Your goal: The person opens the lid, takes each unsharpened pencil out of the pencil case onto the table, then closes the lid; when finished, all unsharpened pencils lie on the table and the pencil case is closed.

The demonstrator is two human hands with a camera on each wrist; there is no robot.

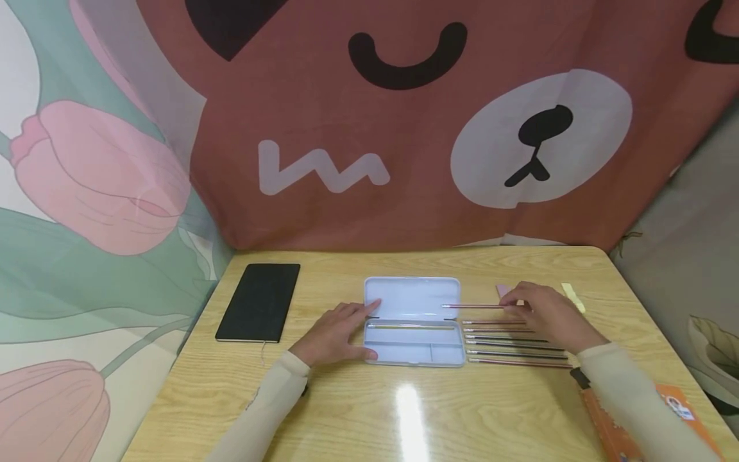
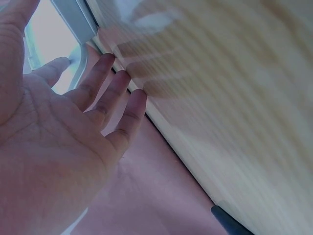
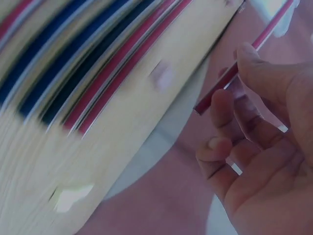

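A white pencil case point(image 1: 398, 355) lies with its lid point(image 1: 411, 295) folded back. One pencil point(image 1: 412, 327) lies in its rear compartment. My left hand point(image 1: 335, 335) rests against the case's left side, index finger at the lid and thumb at the front left corner; in the left wrist view its fingers point(image 2: 128, 117) are fairly straight. My right hand point(image 1: 545, 312) pinches a red pencil point(image 1: 473, 307) between thumb and fingers, its eraser end over the lid's right edge. Below that hand, several red and dark pencils point(image 1: 508, 353) lie in a row right of the case.
A black notebook point(image 1: 258, 303) lies at the left of the wooden table point(image 1: 340, 410). Behind the right hand are a small pink piece point(image 1: 501, 290) and a pale yellow piece point(image 1: 573, 297). An orange item point(image 1: 606, 423) sits under the right forearm. A printed cloth point(image 1: 323, 221) hangs behind.
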